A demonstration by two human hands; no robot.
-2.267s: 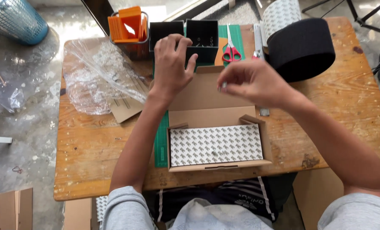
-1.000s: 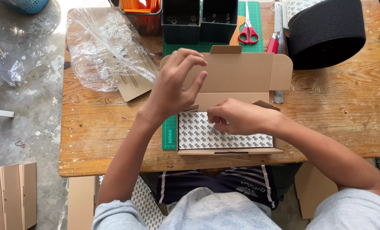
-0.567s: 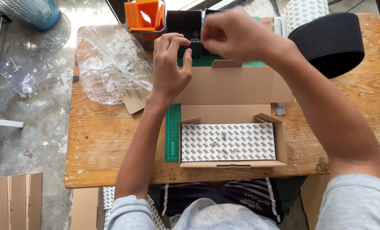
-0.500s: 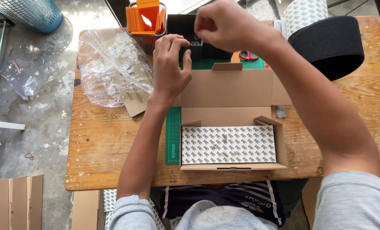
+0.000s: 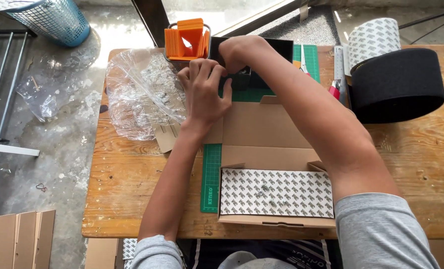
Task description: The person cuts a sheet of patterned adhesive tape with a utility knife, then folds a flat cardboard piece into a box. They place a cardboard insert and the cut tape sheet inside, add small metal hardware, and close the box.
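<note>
- A person seated at a wooden table (image 5: 132, 199) works over an open cardboard box (image 5: 274, 164), its lid flap thrown back flat toward the far side so the inside stays reachable.
- The left hand (image 5: 204, 92) rests spread on the far left corner of that flap, fingers loosely extended and gripping nothing, apparently pinning the flap down so it cannot spring shut.
- The right hand (image 5: 237, 50) reaches across the box to the black bins (image 5: 261, 65) at the far edge; its fingers curl at a bin's rim, but whether they pinch anything cannot be told, since the knuckles hide the tips.
- Inside the box, near the person, a patterned white sheet (image 5: 276, 193) lies flat and fills the floor like a liner.
- A green cutting mat (image 5: 211, 174) sits under the box, giving it a level base.
- An orange holder (image 5: 186, 40) stands just left of the bins, within the same reach.
- A crumpled clear plastic bag (image 5: 142, 94) lies pushed to the left, beside the left hand.
- A large black roll (image 5: 397, 84) and a roll of patterned backing paper (image 5: 374, 37) occupy the far right, well apart from both hands.
</note>
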